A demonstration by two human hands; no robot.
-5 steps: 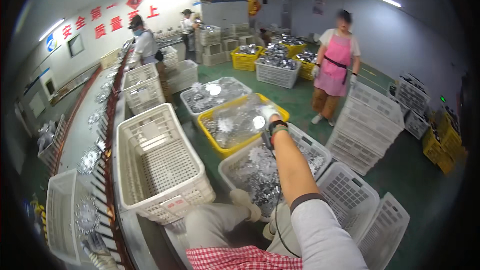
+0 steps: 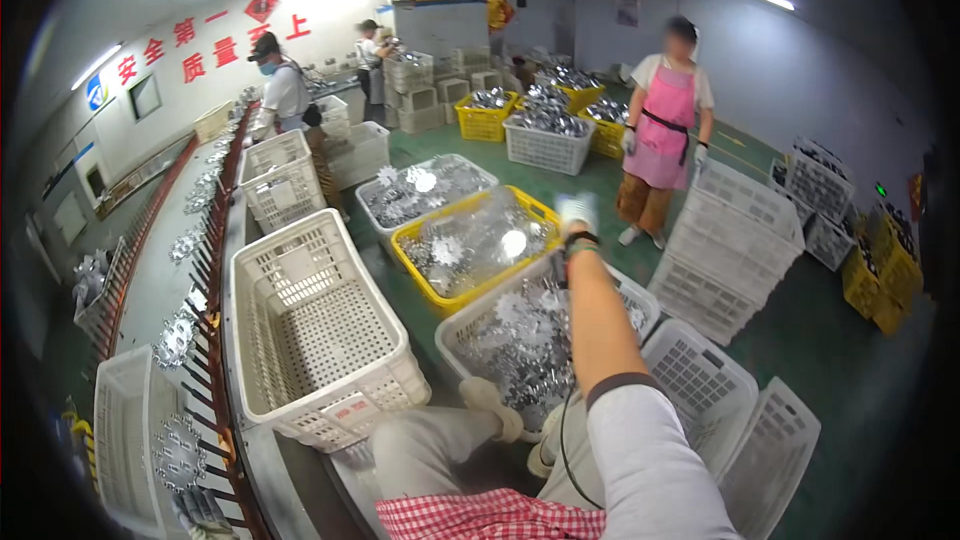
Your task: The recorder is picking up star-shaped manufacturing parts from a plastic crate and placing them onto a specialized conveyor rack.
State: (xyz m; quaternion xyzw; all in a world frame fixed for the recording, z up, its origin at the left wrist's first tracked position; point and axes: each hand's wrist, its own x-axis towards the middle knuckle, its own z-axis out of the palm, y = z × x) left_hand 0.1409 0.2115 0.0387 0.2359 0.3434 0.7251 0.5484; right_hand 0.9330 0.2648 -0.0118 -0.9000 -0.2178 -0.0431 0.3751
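My right hand (image 2: 577, 212), in a pale glove with a dark band at the wrist, is stretched far forward over the right end of a yellow crate (image 2: 405, 272). Motion smears its fingers, so what it holds, if anything, does not show. At the lower left, my gloved left hand (image 2: 203, 514) has its fingers stretched out close below a toothed metal disc (image 2: 180, 452) beside the conveyor's dark rods. Whether they touch is unclear. Clear plastic film and shiny toothed parts fill the yellow crate. Nearer me, a white crate (image 2: 455, 342) holds many loose metal parts (image 2: 520, 355).
A white crate (image 2: 405, 365) stands between the conveyor (image 2: 150, 285) and my legs. Stacked white crates (image 2: 725, 250) rise on the right, near a person in a pink apron (image 2: 668, 115). Another person (image 2: 290, 95) stands along the conveyor. A thin cable hangs by my right arm.
My right hand has moved right, from above the film to the yellow crate's right end. Discs along the conveyor have shifted toward me. My left hand has dropped slightly.
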